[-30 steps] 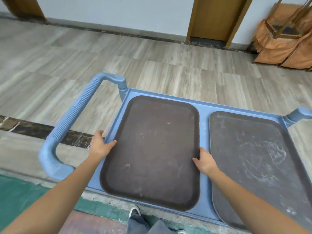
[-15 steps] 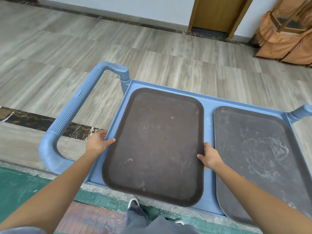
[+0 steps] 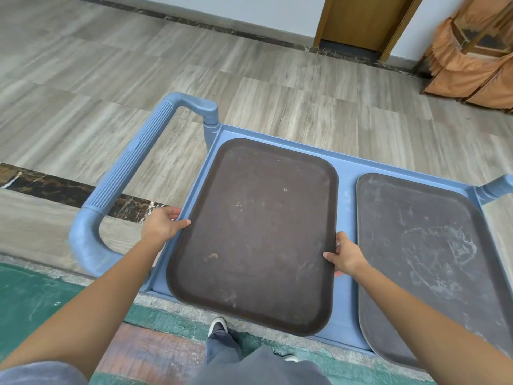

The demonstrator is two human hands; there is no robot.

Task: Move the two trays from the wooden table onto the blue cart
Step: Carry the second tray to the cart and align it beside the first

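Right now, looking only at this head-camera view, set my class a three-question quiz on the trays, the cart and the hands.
1. True or false: both hands grip the brown tray.
2. Which tray lies to the right on the blue cart? A) grey tray B) green tray C) white tray
3. Fill in: the cart's ribbed handle is on the person's ____ side.

Key
1. True: the left hand holds its left edge, the right hand its right edge.
2. A, the grey tray.
3. Left.
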